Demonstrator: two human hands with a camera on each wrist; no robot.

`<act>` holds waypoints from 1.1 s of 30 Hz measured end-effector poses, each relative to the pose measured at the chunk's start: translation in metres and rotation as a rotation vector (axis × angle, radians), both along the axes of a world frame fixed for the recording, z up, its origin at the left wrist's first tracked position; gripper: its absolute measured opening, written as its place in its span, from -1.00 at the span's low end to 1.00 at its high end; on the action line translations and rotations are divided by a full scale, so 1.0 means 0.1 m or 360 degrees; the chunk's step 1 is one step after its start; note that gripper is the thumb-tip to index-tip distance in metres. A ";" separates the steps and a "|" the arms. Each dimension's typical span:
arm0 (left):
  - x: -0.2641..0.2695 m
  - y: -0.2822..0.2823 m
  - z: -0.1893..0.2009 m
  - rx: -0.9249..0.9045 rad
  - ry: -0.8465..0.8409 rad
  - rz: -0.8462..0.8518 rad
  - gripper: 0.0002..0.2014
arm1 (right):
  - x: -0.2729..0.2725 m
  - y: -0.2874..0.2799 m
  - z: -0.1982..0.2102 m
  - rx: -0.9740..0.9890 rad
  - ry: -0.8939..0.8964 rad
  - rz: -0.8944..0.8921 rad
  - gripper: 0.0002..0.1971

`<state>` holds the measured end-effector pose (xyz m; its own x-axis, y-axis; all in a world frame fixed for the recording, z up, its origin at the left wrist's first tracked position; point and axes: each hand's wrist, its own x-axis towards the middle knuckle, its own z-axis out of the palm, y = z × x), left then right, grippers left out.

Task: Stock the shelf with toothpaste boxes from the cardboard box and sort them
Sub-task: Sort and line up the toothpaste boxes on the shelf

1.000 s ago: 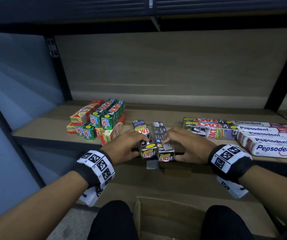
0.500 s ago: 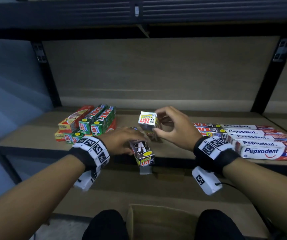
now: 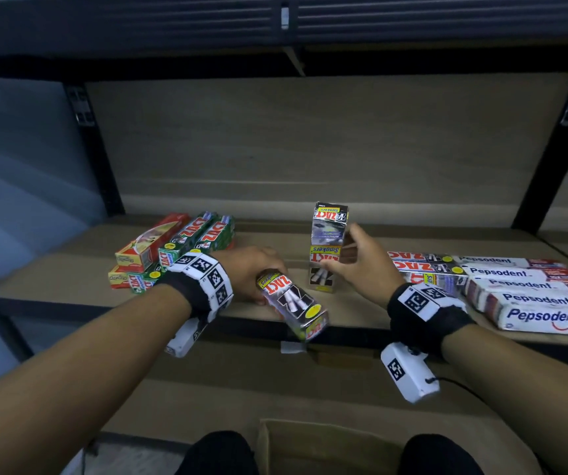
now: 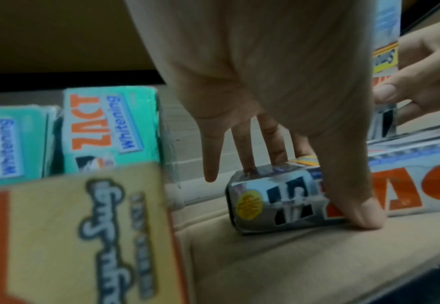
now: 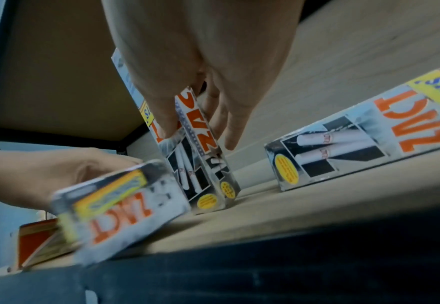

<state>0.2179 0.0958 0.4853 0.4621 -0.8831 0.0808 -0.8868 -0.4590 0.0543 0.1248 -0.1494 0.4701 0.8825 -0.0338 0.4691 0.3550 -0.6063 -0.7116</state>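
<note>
Nearest, betw. the person's knees, the top edge of an open brown cardboard box (image 3: pixel 313 437) shows at the bottom of the head view. Above it, the light wooden shelf board w/ dark front edge (image 3: pixel 56 265) carries everything else.

At the front edge the left hand (image 3: pixel 251 272) grips a silver ZACT Smokers toothpaste box lying flat (image 3: pixel 292 306): thumb on its near side, fingers over the far side, little finger straight and off it per the left wrist cam. That box is angled, its near end poking out past the shelf lip; bottom looks to rest on the board.

Just beyond and to the right, the right hand (image 3: pixel 361 265) pinches a second silver ZACT Smokers box standing on end (image 3: pixel 327 248), thumb on the front face, fingers on the right side, approx. mid-height. Its base is on the board; it stands near upright, slight lean in the right wrist view.

Right of that, long silver ZACT Smokers cartons (image 3: pixel 426 269) lie flat, touching a row of white-and-red Pepsodent cartons (image 3: pixel 529 296) stacked further right.

Left side, further back: green ZACT Whitening boxes (image 3: pixel 200 238) stacked next to red-and-yellow boxes (image 3: pixel 148 245), two layers.

Behind it all, plain brown back panel (image 3: pixel 327 142) and black uprights (image 3: pixel 97 145).
</note>
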 end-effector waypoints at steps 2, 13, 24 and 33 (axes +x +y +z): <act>0.01 0.03 0.01 -0.0051 0.0034 0.0093 -0.42 | 0.02 0.00 -0.01 0.0092 -0.0012 0.0009 -0.51; -0.18 0.08 -0.17 -0.0384 0.0417 0.0284 -0.35 | -0.04 -0.21 0.34 -0.0247 -0.0019 -0.0070 -0.42; -0.46 -0.01 -0.18 -0.0547 0.0324 0.0290 -0.39 | -0.08 -0.30 0.37 -0.0567 0.0275 -0.0070 -0.74; -0.53 0.01 -0.29 -0.0706 0.0469 0.0233 -0.53 | -0.05 -0.28 0.21 -0.0508 0.0419 0.0039 -0.80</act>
